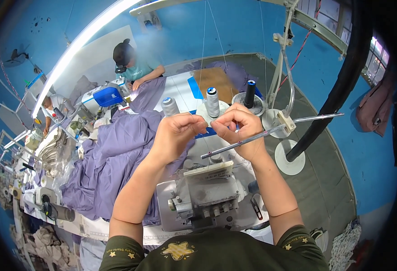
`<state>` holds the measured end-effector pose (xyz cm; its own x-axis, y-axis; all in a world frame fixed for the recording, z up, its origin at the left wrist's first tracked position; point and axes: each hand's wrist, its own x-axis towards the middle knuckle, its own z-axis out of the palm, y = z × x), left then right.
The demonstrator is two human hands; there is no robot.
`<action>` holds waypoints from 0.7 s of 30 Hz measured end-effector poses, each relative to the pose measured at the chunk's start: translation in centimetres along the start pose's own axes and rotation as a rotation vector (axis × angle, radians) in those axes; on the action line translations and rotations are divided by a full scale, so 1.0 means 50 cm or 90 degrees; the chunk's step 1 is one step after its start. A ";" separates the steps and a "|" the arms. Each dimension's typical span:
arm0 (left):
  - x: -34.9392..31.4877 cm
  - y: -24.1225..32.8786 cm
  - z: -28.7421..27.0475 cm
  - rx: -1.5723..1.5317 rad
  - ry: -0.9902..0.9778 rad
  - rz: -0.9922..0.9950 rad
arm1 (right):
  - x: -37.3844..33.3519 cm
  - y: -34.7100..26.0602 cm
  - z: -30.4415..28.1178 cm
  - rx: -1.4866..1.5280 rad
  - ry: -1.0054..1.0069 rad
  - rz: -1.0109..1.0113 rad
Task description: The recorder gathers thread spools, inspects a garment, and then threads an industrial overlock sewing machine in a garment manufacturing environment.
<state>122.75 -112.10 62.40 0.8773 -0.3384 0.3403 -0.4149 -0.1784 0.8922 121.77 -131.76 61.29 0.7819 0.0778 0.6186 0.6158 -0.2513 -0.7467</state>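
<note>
Both my hands are raised over an overlock sewing machine (210,192), their fingertips pinched together and nearly meeting. My left hand (179,134) is closed, and thin white thread runs down from above toward it. My right hand (240,127) is closed in a similar pinch, with a small pale thread end by its fingers. The strand between the fingertips is too fine to trace fully. Just behind the hands stand a grey thread cone (212,103) and another grey cone (169,106). A metal thread-guide rod (252,139) crosses in front of my right hand.
Purple fabric (112,167) is heaped left of the machine. A black thread cone (249,95) stands behind my right hand. Thread snips (256,209) lie on the machine's right side. A thick black hose (329,99) rises at right. A co-worker (135,67) sews at far left.
</note>
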 end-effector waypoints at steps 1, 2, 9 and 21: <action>-0.001 0.002 0.000 0.000 0.000 0.000 | 0.001 -0.001 0.000 0.000 0.000 0.000; -0.003 0.005 0.000 -0.025 -0.005 -0.020 | 0.003 -0.002 -0.001 0.019 -0.008 0.037; -0.006 0.004 -0.006 -0.105 -0.022 -0.091 | 0.010 0.000 -0.001 0.055 -0.028 0.040; -0.006 0.008 0.002 -0.132 -0.027 -0.063 | 0.018 0.001 -0.016 0.064 -0.080 0.028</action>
<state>122.32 -112.16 62.63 0.8986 -0.3677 0.2394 -0.2653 -0.0208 0.9639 122.41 -132.49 62.01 0.8107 0.1910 0.5534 0.5819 -0.1592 -0.7975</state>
